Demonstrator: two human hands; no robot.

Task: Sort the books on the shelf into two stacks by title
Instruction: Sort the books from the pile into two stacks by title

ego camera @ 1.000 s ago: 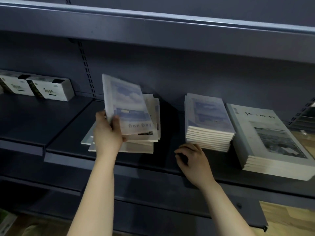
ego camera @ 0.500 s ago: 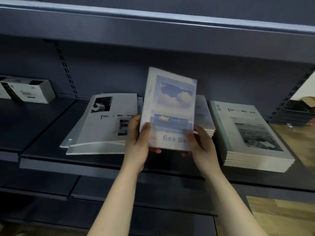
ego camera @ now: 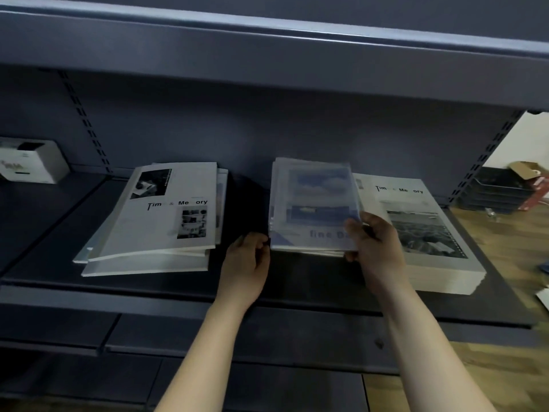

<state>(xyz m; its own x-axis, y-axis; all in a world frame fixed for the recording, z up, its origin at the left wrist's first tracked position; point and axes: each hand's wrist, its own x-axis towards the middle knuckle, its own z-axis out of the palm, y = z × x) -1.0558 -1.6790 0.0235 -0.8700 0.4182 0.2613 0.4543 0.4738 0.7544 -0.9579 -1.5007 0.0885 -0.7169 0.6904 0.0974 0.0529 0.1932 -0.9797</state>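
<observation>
Three piles lie on the dark shelf (ego camera: 166,289). On the left is an untidy pile topped by a white "Time & Memory" book (ego camera: 166,215). In the middle is a stack of blue-sky "Fine Day" books (ego camera: 312,200), and on the right a neat "Time & Memory" stack (ego camera: 430,233). My right hand (ego camera: 375,248) grips the front right corner of the top Fine Day book, thumb on the cover, holding it on the middle stack. My left hand (ego camera: 246,260) sits at that stack's front left corner with loosely curled fingers touching the edge.
A white carton (ego camera: 32,162) stands on the neighbouring shelf at far left. The upper shelf (ego camera: 267,55) overhangs the books. Black trays (ego camera: 499,188) and a cardboard box sit on the wooden floor to the right. A lower shelf runs below.
The Fine Day book, lifted off the left pile and carried right in both hands, now lies on the middle stack. My left hand has let go of it.
</observation>
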